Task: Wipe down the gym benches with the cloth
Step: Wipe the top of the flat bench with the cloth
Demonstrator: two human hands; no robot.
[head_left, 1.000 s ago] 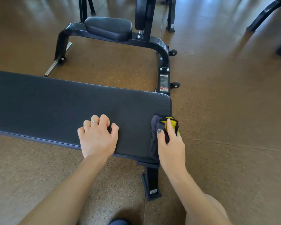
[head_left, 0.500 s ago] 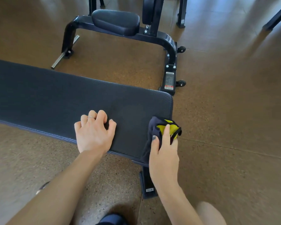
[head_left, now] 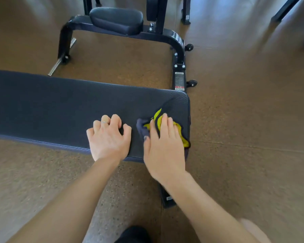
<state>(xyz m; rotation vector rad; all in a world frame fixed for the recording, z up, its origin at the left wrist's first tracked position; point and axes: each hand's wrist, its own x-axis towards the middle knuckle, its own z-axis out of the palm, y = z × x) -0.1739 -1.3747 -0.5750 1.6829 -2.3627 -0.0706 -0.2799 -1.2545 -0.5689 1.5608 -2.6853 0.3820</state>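
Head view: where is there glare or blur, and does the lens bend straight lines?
Head view: soft window glare on the floor at the top; the right hand and cloth are slightly motion-blurred; the bench pad edge curves from wide-angle distortion.

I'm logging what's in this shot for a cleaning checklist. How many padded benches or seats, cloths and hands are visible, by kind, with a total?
Flat bench pad: 1
Padded seat on the black machine behind: 1
Cloth, dark with yellow, under the right hand: 1
Hands, counting the left hand resting on the pad: 2
Total: 5
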